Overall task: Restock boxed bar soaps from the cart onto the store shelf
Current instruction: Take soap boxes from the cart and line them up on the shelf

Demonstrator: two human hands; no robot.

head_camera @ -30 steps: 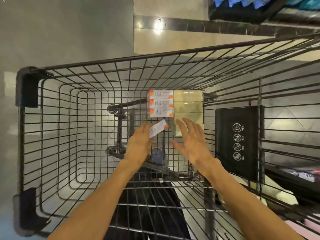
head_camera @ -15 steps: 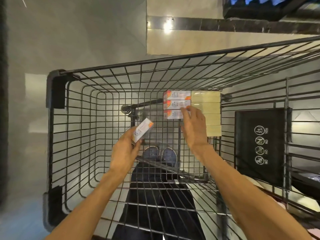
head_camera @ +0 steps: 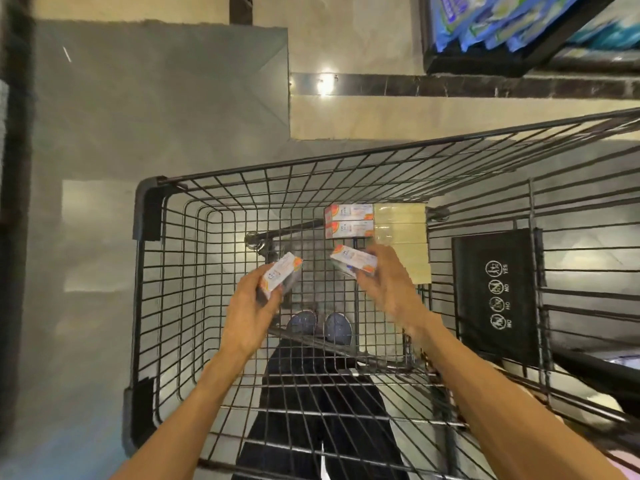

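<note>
I look down into a black wire cart [head_camera: 162, 306]. My left hand [head_camera: 251, 313] grips a white and orange soap box [head_camera: 281, 274], tilted, above the cart's floor. My right hand [head_camera: 388, 289] holds a second white and orange soap box [head_camera: 353, 260], lifted just off the stack. Two more white and orange boxes [head_camera: 349, 220] lie stacked at the cart's far side, with pale yellow boxes [head_camera: 401, 233] beside them to the right.
A black child-seat flap [head_camera: 495, 292] with warning icons stands at the right of the cart. A store shelf [head_camera: 485, 60] with blue packets sits at the top right. My shoes [head_camera: 318, 323] and dark trousers show through the cart's wire floor.
My right hand has taken the nearest white and orange box off the stack and lifted it toward me. The left hand still holds its box, raised slightly. The view has shifted left.
</note>
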